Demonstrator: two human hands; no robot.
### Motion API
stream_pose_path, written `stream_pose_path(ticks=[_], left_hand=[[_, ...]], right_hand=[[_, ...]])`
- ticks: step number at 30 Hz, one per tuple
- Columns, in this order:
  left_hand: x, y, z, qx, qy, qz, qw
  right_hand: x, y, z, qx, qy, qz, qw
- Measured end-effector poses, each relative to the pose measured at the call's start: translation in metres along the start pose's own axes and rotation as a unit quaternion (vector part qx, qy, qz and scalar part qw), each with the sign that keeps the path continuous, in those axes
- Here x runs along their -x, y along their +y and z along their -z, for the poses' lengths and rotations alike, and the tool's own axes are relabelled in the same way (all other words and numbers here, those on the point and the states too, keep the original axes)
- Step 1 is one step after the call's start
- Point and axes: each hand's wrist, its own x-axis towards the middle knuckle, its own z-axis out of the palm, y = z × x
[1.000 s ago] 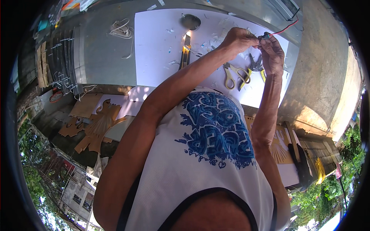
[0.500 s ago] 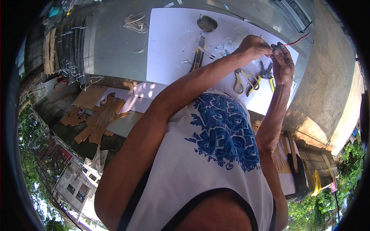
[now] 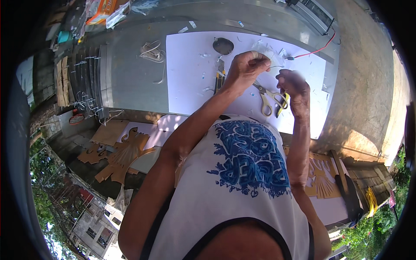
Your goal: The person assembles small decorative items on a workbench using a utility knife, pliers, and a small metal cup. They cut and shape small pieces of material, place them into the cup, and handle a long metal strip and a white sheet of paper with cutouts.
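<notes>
My left hand is closed in a pinch over the white sheet, and a thin wire sticks out from its fingertips to the right. My right hand is beside it, fingers curled and partly blurred; what they hold, if anything, is hidden. The wire's far end comes close to the right fingertips, and I cannot tell whether they touch. Scissors with pale handles lie between my forearms. A yellow-handled tool is partly covered by my right hand. Beyond the hands, a small dark connector lies on the sheet.
A red lead runs from the connector to a silver metal box. On the sheet are a dark round dish, a yellow-and-black cutter and scraps. A white cord bundle lies left. Cut-out brown boards lie nearer, left.
Both hands have come left and nearer, away from the connector, which now lies released on the sheet. My left hand now shows a thin wire. The whole view has shifted slightly.
</notes>
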Motion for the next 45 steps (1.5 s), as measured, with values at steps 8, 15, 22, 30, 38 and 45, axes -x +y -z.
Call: stream_pose_path(ticks=[8,15,22,30,38,45], left_hand=[[0.057,0.024,0.049,0.200,-0.072,-0.083,0.974],[0.139,0.006,0.156,-0.070,0.085,0.113,0.987],[0.115,-0.016,0.154,-0.320,0.184,0.040,0.928],[0.025,-0.027,0.112,-0.599,0.209,0.039,0.772],[0.041,-0.036,0.098,-0.583,0.122,0.090,0.798],[0.046,-0.041,0.115,-0.334,0.122,0.032,0.934]], right_hand=[[-0.005,0.021,-0.064,0.120,-0.188,-0.009,0.975],[-0.027,0.060,-0.100,0.269,-0.154,0.038,0.950],[-0.039,0.058,-0.139,0.420,-0.096,0.125,0.894],[-0.049,0.070,-0.122,0.400,-0.142,0.209,0.881],[-0.031,0.067,-0.109,0.443,-0.112,0.152,0.877],[-0.027,0.055,-0.098,0.283,-0.090,0.063,0.953]])
